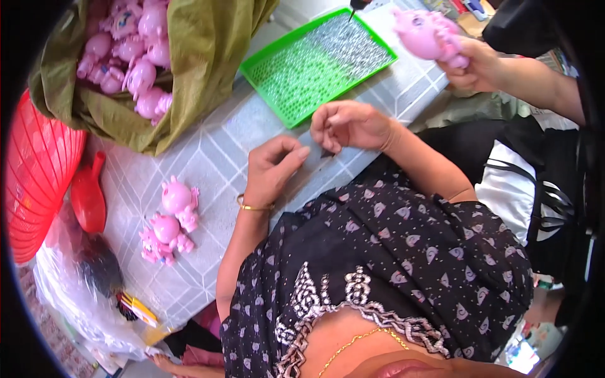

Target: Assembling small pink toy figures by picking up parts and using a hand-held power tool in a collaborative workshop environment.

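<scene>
At the near edge of the table my left hand [274, 167] is curled, its thumb pressed toward the fingers. My right hand [350, 126] is close by, fingers bent inward; a small dark spot shows below its fingertips. What either hand holds, if anything, is too small to make out. Just beyond them lies a green tray [293, 120] with many small silvery pieces, heaped at its far right. Two shiny pink toy figures, one [178, 196] behind the other [165, 230], lie on the table left of my left hand.
An olive cloth sack [201, 69] full of pink figures [140, 77] stands far left. Beside it are a red slatted basket [38, 176] and a red scoop-like thing [88, 198]. Another person's hand [472, 66] holds a pink figure [422, 34]. A dark tool tip [358, 4] hangs over the tray.
</scene>
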The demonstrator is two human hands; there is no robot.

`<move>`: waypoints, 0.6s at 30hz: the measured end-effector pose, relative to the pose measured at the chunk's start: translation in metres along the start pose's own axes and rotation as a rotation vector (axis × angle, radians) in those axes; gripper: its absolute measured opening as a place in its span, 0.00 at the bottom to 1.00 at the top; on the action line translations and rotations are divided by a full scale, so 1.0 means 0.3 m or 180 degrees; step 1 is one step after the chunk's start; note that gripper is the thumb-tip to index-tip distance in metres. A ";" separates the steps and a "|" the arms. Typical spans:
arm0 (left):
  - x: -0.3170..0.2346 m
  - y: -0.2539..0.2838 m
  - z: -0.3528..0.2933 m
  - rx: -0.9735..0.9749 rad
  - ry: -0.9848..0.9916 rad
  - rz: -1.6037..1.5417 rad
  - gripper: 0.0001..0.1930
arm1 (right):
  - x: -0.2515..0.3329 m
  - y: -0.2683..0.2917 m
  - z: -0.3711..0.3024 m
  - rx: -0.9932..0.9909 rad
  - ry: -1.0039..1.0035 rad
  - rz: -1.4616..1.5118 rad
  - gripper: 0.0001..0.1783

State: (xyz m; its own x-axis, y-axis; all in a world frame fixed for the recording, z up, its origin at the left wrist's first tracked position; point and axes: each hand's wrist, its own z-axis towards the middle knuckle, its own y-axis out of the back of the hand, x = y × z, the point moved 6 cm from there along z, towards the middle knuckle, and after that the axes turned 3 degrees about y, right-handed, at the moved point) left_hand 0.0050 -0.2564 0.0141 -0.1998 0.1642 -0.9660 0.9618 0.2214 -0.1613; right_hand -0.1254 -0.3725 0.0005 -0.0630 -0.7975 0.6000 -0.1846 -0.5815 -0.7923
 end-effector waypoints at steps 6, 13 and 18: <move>-0.002 -0.005 -0.008 0.0084 -0.0036 0.0084 0.04 | 0.003 -0.027 -0.010 0.0035 -0.0034 0.0048 0.12; -0.051 -0.015 -0.015 -0.0013 0.0054 -0.0004 0.03 | 0.018 -0.032 -0.004 0.0228 0.0003 0.0126 0.11; -0.148 -0.035 0.001 -0.0070 -0.0327 -0.0114 0.17 | 0.015 -0.020 -0.004 0.0121 0.0002 0.0156 0.11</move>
State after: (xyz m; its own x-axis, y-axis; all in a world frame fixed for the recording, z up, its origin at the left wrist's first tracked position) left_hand 0.0040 -0.2662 0.0587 -0.2126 0.0565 -0.9755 0.9498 0.2466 -0.1927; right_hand -0.1256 -0.3724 0.0082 -0.0716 -0.8252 0.5603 -0.1437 -0.5474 -0.8244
